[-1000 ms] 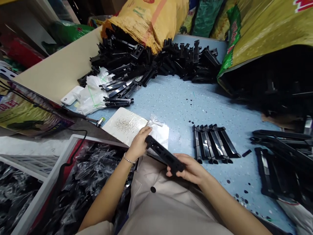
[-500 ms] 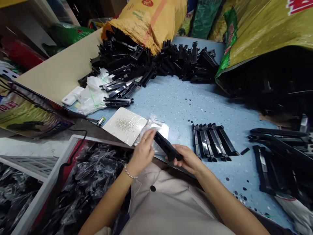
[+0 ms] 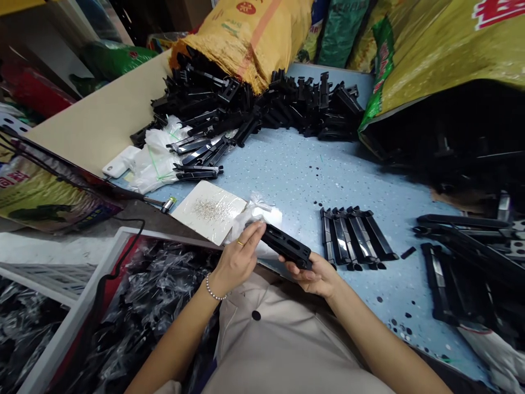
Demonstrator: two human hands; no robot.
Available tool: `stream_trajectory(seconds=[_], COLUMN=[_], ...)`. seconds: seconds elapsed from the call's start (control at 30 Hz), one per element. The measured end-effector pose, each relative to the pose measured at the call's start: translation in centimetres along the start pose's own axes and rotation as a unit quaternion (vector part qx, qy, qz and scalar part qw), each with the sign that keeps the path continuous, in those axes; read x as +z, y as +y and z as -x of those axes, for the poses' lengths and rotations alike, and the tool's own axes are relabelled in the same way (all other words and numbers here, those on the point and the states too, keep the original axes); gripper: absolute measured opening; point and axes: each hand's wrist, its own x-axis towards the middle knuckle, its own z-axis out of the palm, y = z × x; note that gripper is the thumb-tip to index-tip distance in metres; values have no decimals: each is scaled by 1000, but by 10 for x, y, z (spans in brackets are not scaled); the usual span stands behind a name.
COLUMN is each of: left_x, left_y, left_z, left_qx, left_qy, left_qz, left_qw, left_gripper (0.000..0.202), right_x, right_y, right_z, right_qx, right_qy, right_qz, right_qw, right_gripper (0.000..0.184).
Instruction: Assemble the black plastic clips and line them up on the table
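My right hand [image 3: 315, 275] grips one end of a long black plastic part [image 3: 287, 245] just above the near table edge. My left hand [image 3: 240, 256] has its fingers pinched against the part's other end, over a clear plastic bag [image 3: 262, 214]. Whether those fingers hold anything small is not visible. A white card [image 3: 209, 210] strewn with tiny metal pieces lies just left of the bag. To the right, a neat row of several black parts [image 3: 355, 236] lies on the blue table [image 3: 295, 175].
A big heap of black parts [image 3: 246, 106] spills from a yellow sack [image 3: 246, 38] at the back. More parts [image 3: 467, 257] lie at the right under a large sack [image 3: 447, 49]. A bin of bagged parts [image 3: 135, 306] sits at lower left.
My right hand has shifted the black part slightly up and to the right. My left hand has followed, and its fingers now press on the part's left end above the bag.
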Motion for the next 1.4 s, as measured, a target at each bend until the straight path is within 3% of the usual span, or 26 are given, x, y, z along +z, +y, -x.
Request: stream_trajectory(seconds=[0.1, 0.2, 0.3, 0.43, 0.5, 0.57, 0.63, 0.7, 0.8, 0.87, 0.93, 1.0, 1.03, 1.07, 1.13, 1.2, 1.27, 1.33, 1.4], left_x=[1, 5, 9, 13, 15, 18, 23, 28, 33, 35, 38, 39, 39, 37, 26, 6, -17, -39, -58], left_y=[1, 7, 16, 17, 11, 5, 5, 10, 21, 26, 31, 36, 39, 42, 47, 50, 49, 45, 39], left_z=[3, 1, -3, -6, -6, -6, -6, -6, -2, 0, 2, 1, 0, -1, -5, -7, -7, -5, 1], left_qx=[-33, -35, -25, 10, -17, -56, -58, -16, 71, 104, 112, 119, 124, 128, 119, 89, 65, 52, 25], left_qy=[21, 21, 4, -41, -5, 48, 71, 49, -5, -18, -16, -25, -35, -45, -54, -41, -25, -12, 6], left_qz=[7, 5, -4, 20, 18, -2, -23, -31, -17, -9, -11, -6, 1, 10, 20, 3, -40, -88, -111], left_qw=[999, 999, 1000, 999, 1000, 997, 996, 998, 997, 994, 994, 993, 992, 991, 991, 995, 997, 995, 994], left_gripper=[77, 76, 77, 77, 76, 75, 76, 76, 75, 74, 74, 73, 73, 71, 66, 58, 53, 51, 48], right_x=[4, 16, 30, 36, 33, 28, 21, 17, 18, 20, 22, 21, 21, 21, 26, 36, 51, 70, 89], right_y=[4, 8, 11, 14, 17, 21, 24, 25, 23, 21, 19, 20, 21, 22, 23, 23, 21, 20, 21], right_z=[1, 2, 1, 1, 1, 0, -1, -3, -4, -3, -2, -1, 0, 1, 6, 10, 11, 4, -8], right_qx=[-62, -104, -130, -221, -230, -195, -147, -104, -111, -189, -278, -322, -331, -330, -308, -278, -263, -268, -282], right_qy=[22, 92, 153, 227, 213, 135, 51, 11, 65, 156, 255, 322, 340, 346, 313, 225, 116, 32, -19], right_qz=[-5, 114, 258, 335, 288, 168, 47, 1, 79, 182, 302, 417, 457, 480, 488, 484, 501, 540, 590], right_qw=[998, 984, 945, 887, 905, 957, 987, 994, 989, 952, 875, 786, 752, 736, 755, 799, 816, 797, 756], right_gripper=[23, 22, 31, 29, 23, 18, 17, 18, 22, 28, 28, 24, 22, 22, 31, 48, 58, 52, 37])
